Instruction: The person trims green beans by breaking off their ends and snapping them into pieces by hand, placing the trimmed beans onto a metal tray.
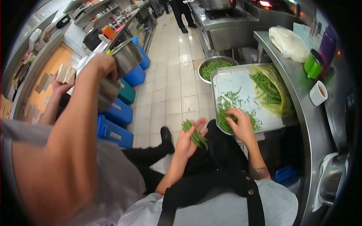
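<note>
A bunch of green beans (195,135) lies across the palm of my left hand (184,144), held under the thumb. My right hand (243,126) is over the near-left part of a shallow metal tray (233,80), fingers curved and thumb apart, with nothing visible in its grasp. Just beside its fingertips are loose green bean pieces (229,98) strewn over the tray. On the tray's right side rests an open yellow plastic bag (289,103) full of whole green beans. Behind the tray stands a round metal bowl (201,74) with more green beans.
Close on my left, a co-worker's blurred arm (77,124) reaches toward a metal pot (128,56); their other hand holds a whitish block (66,74). Blue bins (115,132) line the left side. A steel counter (301,88) at right carries a white cup (318,93) and green container (313,64).
</note>
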{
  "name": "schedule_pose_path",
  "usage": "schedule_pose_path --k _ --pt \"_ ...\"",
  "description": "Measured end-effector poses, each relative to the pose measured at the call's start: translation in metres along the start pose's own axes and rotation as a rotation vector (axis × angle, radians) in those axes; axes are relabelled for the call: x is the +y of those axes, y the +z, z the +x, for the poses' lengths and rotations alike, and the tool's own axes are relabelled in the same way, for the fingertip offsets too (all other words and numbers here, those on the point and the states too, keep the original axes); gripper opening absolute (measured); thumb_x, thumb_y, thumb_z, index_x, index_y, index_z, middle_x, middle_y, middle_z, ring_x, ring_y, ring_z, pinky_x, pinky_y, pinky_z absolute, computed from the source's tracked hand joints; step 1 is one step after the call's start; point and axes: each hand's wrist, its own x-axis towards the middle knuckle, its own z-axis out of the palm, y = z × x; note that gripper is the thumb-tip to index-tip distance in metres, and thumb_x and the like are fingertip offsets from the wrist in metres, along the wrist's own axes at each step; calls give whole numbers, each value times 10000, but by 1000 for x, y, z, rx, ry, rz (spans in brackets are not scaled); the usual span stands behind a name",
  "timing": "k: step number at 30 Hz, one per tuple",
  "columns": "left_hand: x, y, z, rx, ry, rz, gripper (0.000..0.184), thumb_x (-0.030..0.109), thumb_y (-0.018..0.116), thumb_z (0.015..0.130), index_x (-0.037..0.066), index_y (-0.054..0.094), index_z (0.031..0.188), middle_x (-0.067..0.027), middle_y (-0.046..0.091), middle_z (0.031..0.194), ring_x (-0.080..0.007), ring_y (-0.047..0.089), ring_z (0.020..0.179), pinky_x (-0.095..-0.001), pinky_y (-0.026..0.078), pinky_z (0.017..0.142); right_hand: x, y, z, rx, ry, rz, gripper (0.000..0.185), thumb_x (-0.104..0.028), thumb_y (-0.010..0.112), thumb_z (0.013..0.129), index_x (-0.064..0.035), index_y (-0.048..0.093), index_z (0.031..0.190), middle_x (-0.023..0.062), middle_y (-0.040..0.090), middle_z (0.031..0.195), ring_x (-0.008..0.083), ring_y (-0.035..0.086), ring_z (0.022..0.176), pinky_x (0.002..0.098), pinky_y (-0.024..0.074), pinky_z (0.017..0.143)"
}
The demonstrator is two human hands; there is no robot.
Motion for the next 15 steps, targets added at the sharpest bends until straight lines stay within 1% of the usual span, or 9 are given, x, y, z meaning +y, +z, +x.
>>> schedule_pose_path --k 1,3,6,9,10,13,15 --pt "4 9 2 -1 38 -35 133 127 533 918 92 523 1046 -166 443 1354 -307 362 1314 -525 327 1055 -6 1 0 -20 -8 50 163 -58 621 796 12 634 942 157 630 1003 329 595 960 373 462 843" --pt "10 19 9 -106 91 -83 135 125 540 912 115 531 1046 -148 348 1434 -302 248 1375 -567 275 1076 -21 2 1 -57 -20 144 152 -76 624 807 13 639 930 143 639 956 305 620 889 353 480 785" --pt "17 35 12 -189 127 -115 131 100 521 914 131 533 1041 -129 284 1476 -268 213 1391 -607 252 1071 -34 7 -2 -137 71 325 144 -111 619 835 5 655 913 115 647 875 219 634 793 302 485 709" --pt "15 40 12 -243 145 -113 134 84 513 913 126 531 1039 -133 280 1478 -262 222 1389 -614 250 1069 -33 13 -8 -232 111 424 148 -131 602 863 -9 673 909 91 643 810 132 593 689 263 464 623" --pt "14 43 10 -219 136 -122 143 70 511 910 124 525 1041 -145 281 1475 -278 230 1385 -616 255 1067 -38 11 -9 -280 147 452 148 -83 584 881 33 665 925 66 659 853 81 591 765 234 467 673" --pt "9 40 9 -216 140 -92 152 56 507 907 123 519 1044 -158 293 1467 -296 238 1379 -612 270 1062 -44 11 -11 -233 119 520 150 -93 587 880 20 674 927 60 659 841 78 581 726 228 462 657" --pt "7 39 8 -213 154 -77 148 59 512 909 119 513 1044 -175 311 1453 -309 243 1376 -593 283 1063 -43 8 -11 -267 136 472 150 -104 596 875 14 680 916 51 662 817 72 574 699 226 458 641"
